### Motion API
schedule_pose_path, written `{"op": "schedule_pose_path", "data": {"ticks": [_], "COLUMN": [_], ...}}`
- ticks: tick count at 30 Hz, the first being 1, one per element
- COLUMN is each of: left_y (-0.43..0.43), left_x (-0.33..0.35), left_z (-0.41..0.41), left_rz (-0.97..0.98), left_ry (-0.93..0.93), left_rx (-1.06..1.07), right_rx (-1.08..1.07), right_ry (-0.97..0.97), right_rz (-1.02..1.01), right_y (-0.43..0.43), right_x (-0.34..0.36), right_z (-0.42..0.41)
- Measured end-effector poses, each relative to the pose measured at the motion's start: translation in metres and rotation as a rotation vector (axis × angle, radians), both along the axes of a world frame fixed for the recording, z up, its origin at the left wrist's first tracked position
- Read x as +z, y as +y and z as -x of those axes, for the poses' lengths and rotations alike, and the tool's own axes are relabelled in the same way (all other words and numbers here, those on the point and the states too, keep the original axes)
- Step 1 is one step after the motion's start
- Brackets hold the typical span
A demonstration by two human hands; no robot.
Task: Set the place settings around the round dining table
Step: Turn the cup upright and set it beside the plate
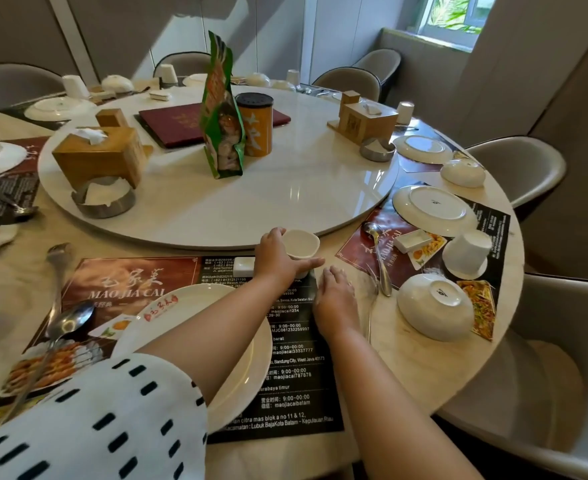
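Note:
My left hand [278, 259] grips a small white cup [301, 244], upright at the far right corner of the dark placemat [296, 344] in front of me. Beside it my right hand [335, 299] rests flat on the mat's right edge, fingers straight. A white plate [237, 372] with a red logo lies on the mat under my left forearm. A small white rectangular dish [244, 266] sits just left of the cup. A spoon [67, 322] lies left of the plate.
The setting to my right holds an upturned plate [431, 209], upturned bowl [436, 306], upturned cup [467, 252] and spoon [377, 251]. The turntable [303, 195] carries tissue boxes [102, 155], a green bag [221, 109], an orange tin [256, 124] and a red menu [178, 124]. Grey chairs [521, 168] ring the table.

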State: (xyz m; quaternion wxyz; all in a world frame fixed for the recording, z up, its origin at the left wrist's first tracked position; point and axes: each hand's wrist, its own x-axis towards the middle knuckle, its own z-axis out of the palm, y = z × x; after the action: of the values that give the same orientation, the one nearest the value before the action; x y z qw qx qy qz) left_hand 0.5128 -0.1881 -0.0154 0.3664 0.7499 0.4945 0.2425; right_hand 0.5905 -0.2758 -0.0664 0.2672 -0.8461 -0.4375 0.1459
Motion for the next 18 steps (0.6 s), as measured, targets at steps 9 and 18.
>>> {"op": "schedule_pose_path", "data": {"ticks": [9,18], "left_y": [0.015,0.02], "left_x": [0.004,-0.002], "left_z": [0.083,0.09], "left_rz": [-0.191,-0.132], "left_ry": [0.475,0.585], "left_rx": [-0.314,-0.368], "right_rx": [-0.02,0.092], "right_ry": [0.294,0.238], "right_rz": [-0.329,-0.188], "right_y": [0.024,0.044], "right_x": [0.045,0.051], "right_z": [0.002,-0.006]}}
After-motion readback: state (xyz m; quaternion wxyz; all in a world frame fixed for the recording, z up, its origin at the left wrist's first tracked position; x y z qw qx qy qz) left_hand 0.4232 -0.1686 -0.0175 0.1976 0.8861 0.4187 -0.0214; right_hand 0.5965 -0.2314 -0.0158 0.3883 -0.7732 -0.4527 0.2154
